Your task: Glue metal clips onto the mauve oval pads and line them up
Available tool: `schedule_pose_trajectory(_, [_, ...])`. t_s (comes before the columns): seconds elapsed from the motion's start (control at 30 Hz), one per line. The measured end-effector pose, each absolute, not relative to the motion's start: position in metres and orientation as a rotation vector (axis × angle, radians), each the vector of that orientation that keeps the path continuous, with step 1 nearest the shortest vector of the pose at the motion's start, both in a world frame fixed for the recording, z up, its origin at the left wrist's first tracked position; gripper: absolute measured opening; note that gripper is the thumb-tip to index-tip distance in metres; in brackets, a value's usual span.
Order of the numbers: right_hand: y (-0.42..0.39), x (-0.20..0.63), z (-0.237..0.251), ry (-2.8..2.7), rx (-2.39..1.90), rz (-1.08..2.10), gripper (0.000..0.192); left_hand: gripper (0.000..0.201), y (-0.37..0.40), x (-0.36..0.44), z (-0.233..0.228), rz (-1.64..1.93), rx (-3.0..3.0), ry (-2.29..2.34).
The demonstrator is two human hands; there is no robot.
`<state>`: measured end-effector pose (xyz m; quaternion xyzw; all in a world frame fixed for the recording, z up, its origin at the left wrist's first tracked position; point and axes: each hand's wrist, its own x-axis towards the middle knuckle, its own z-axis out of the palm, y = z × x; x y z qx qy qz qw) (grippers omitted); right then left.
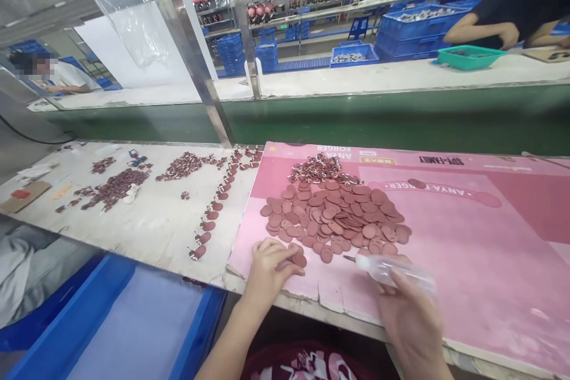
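My left hand (pixel 269 270) pinches a small stack of brown oval discs (pixel 299 259) at the front edge of the pink mat (pixel 481 273). In my right hand (pixel 412 314) is a clear squeeze bottle (pixel 392 268), tipped on its side, its dark thin nozzle pointing left toward the left hand without touching the discs. Just beyond both hands spreads a big heap of brown oval discs (pixel 342 211). Behind that heap lies a pile of small brown-and-white parts (pixel 318 167). Left of the mat, a row of discs with small parts on them (pixel 214 214) runs away from me.
More piles of small parts (pixel 120 185) lie on the white table (pixel 151 231) at left. A blue bin (pixel 111 314) stands below its front edge. A metal post (pixel 191 47) rises behind. Across the green belt (pixel 356 116), co-workers sit near blue crates and a teal tray (pixel 469 57).
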<state>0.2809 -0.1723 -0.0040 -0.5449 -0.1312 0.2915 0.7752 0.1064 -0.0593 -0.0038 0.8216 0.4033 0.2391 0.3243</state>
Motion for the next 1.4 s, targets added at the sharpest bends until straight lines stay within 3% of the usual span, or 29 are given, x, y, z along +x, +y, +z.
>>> schedule_pose_trajectory(0.2, [-0.154, 0.267, -0.018, -0.396, -1.364, 0.71, 0.037, 0.032, -0.058, 0.111, 0.001, 0.623, 1.945, 1.268])
schedule_pose_trajectory(0.43, [-0.154, 0.263, -0.011, -0.572, -1.566, 0.611, 0.032, 0.031, -0.056, 0.116, 0.005, 0.604, 1.807, 1.369])
schedule_pose_trajectory(1.4, [-0.146, 0.256, -0.013, -0.718, -1.771, 0.533, 0.029, 0.025, -0.057, 0.115, 0.001, 0.55, 1.871, 1.269])
